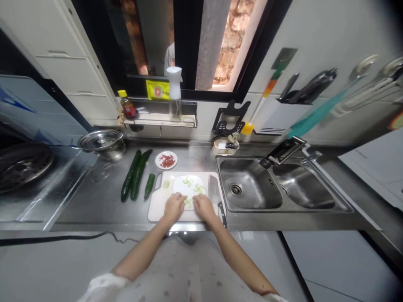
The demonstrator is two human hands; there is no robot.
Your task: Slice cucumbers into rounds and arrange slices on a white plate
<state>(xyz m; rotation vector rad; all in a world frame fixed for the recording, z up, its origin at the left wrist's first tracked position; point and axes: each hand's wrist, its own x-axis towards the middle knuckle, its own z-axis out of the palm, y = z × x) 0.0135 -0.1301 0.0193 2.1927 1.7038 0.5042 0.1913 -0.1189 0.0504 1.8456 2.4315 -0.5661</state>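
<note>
So starting over at the left of the frame, you've got two long cucumbers [138, 176] lying side by side, with a short cucumber piece [150, 186] just beside the cutting board [157, 209]. A small dish [158, 161] of red bits [167, 160] sits above that, out of your way. A few loose slices [166, 184] lie on the board's upper left, handy for your left hand [174, 206]. That hand is curled, thumb and fingers nearly together at the lower cluster; can't tell if it's pinching a slice. The white plate [179, 186] is right at lower center, with pale green slices fanned in three clusters, and the lower cluster [188, 203] is the one between your fingertips. I'd nudge each piece by its edge, light touch, and match the spacing of the upper two. Your right hand [204, 207] is half curled too, fingertips at the cluster's right side, and I can't see if it grips anything. Keep that wrist clear of the knife [215, 188] on the board's right side, just left of the sink [252, 201].
</note>
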